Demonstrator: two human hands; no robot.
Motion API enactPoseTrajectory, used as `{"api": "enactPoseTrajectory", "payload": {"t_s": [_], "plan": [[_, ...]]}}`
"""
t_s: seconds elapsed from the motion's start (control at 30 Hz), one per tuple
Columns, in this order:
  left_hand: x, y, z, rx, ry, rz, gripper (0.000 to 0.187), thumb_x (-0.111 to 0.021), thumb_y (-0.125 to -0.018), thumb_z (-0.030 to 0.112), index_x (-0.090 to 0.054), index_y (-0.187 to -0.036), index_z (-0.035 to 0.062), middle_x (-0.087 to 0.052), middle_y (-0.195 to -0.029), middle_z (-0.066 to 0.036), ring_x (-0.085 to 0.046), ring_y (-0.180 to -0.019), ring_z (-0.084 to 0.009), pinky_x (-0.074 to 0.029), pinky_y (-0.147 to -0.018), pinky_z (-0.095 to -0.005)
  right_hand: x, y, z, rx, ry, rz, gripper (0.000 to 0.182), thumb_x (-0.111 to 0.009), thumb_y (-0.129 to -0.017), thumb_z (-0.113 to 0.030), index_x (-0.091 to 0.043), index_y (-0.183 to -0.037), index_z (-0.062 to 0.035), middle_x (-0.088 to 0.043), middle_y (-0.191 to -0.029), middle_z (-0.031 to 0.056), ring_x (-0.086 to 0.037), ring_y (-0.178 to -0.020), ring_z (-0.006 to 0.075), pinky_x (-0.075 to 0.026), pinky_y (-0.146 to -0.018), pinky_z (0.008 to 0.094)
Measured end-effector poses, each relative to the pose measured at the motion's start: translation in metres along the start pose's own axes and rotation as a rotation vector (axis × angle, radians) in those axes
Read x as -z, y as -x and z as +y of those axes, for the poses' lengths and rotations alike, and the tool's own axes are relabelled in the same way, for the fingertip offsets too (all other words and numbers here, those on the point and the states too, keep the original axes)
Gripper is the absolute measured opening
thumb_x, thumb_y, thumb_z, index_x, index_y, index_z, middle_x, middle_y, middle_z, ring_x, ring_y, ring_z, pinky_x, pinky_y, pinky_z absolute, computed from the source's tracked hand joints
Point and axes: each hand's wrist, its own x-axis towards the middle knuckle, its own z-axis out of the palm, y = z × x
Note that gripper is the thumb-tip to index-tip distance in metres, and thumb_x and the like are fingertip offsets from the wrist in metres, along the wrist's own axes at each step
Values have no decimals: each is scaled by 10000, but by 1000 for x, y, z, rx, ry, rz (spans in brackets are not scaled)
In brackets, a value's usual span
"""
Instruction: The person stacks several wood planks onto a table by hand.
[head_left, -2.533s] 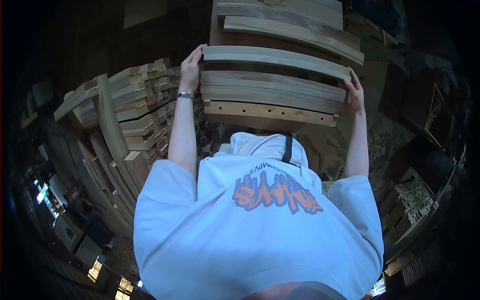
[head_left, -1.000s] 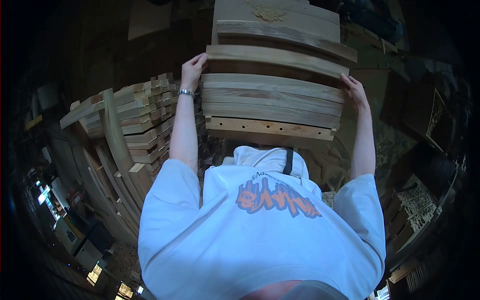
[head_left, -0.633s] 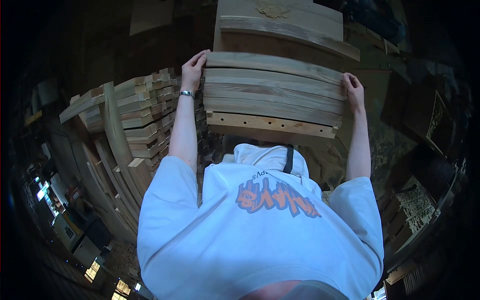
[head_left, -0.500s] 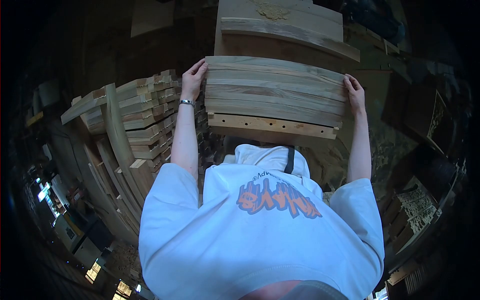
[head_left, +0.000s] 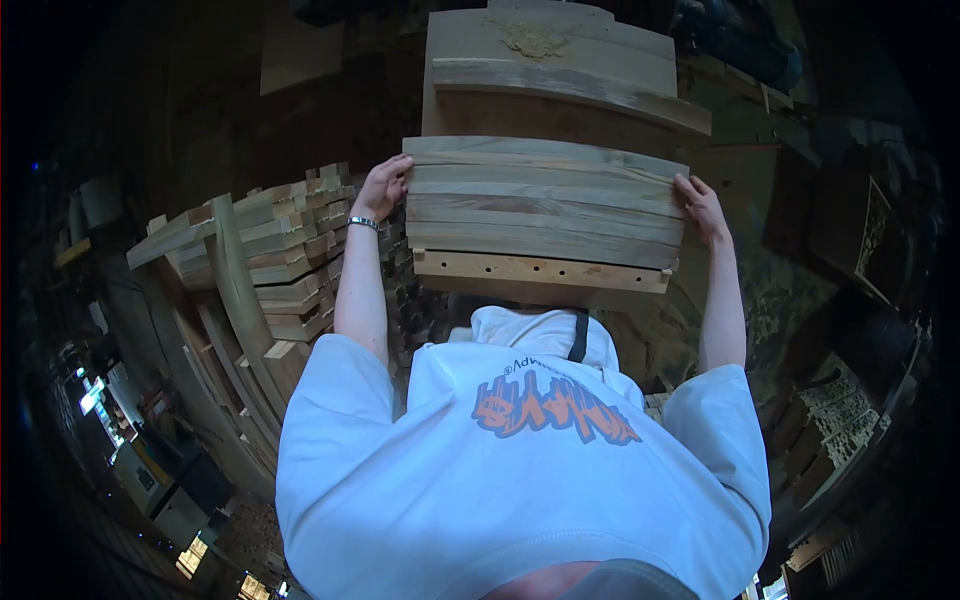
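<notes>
Wearing the white shirt (head_left: 520, 480), holding both arms out wide around the row ahead. Looking just past it, meeting the pale strip (head_left: 540, 270), showing dark holes along its face. Glancing left at the stack (head_left: 290, 250), rising in layers with rough, jagged ends.

Moving on to the boards (head_left: 545, 195), lying side by side in a close row just beyond the strip, right between the hands. Touching the left ends of the farthest ones with the left hand (head_left: 383, 188), bending its fingers, wearing a band (head_left: 364, 222) at the wrist. Touching the right ends with the right hand (head_left: 705, 208), curling those fingers too. Not being able to tell, with either hand, whether gripping or only pressing.

Going farther, finding the plank (head_left: 570, 90), lying apart from the row, crossing the panel (head_left: 600, 40) and jutting past its right edge. Spotting sawdust (head_left: 533, 40) beyond, lying on the panel.
</notes>
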Motion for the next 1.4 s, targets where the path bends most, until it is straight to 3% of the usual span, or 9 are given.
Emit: {"api": "enactPoseTrajectory", "payload": {"t_s": [0.1,0.33,0.43,0.67,0.83,1.1,1.17,1.27,1.4], "plan": [[3,-8,4,85,96,-17,375,-601,-925,325,-596,-1172,44,-630,-1107,-21,-576,-1038,-128,-471,-875,-289,17,0,-2,-26,124,-307,553,-682,-870,-477,-638,-1184,-24,-641,-1112,56,-554,-1064,109,-408,-973,318],[-42,-74,71,-259,-389,264,481,-583,-959,329,-557,-1300,-9,-624,-1252,-123,-599,-1107,-202,-452,-980,-357,0,-74,-45,276,-151,193,594,-617,-904,-507,-639,-1204,5,-676,-1140,109,-629,-1058,226,-481,-901,322],[-75,-84,91,-285,-781,436,447,-584,-963,330,-603,-1245,-17,-653,-1201,-130,-621,-1059,-179,-481,-944,-335,-21,-70,-66,386,325,332,517,-635,-918,-426,-647,-1187,15,-713,-1035,99,-653,-949,172,-495,-844,290],[-37,-64,52,-286,-322,370,384,-631,-946,271,-630,-1213,-6,-678,-1109,-78,-618,-1048,-132,-512,-894,-280,-8,-65,-48,185,-167,-101,525,-705,-889,-336,-579,-1251,24,-659,-1076,64,-619,-968,141,-485,-827,247],[-15,-30,23,-141,-192,258,361,-696,-895,231,-656,-1169,-1,-681,-1078,-50,-629,-956,-123,-504,-836,-283,11,-31,-26,-3,-210,-324,658,-729,-866,-290,-460,-1341,77,-579,-1249,99,-530,-1182,168,-381,-1039,317],[-27,-32,26,-160,-75,252,437,-661,-883,132,-566,-1286,-7,-644,-1149,-50,-587,-1038,-132,-468,-905,-277,8,-30,-23,87,-222,-378,617,-717,-872,-236,-462,-1381,1,-589,-1246,79,-558,-1129,153,-419,-990,294],[-34,-39,32,-353,14,79,478,-623,-866,88,-529,-1325,-5,-621,-1198,-54,-555,-1108,-147,-429,-969,-285,1,-41,-16,368,-292,-275,541,-682,-891,-235,-505,-1355,-20,-609,-1215,75,-569,-1107,150,-429,-977,294],[-25,-47,39,-225,173,-4,464,-578,-858,46,-542,-1320,12,-618,-1206,-50,-528,-1156,-159,-387,-1023,-289,-8,-35,-39,233,-494,-314,450,-651,-908,-246,-568,-1297,-37,-637,-1161,46,-580,-1063,122,-437,-938,265],[-44,-30,26,-314,18,224,416,-629,-915,195,-573,-1293,33,-634,-1173,-48,-586,-1032,-146,-458,-934,-321,-12,-33,-30,225,-121,-77,476,-687,-888,-378,-616,-1257,-87,-646,-1161,-1,-572,-1075,114,-410,-919,265]]}}
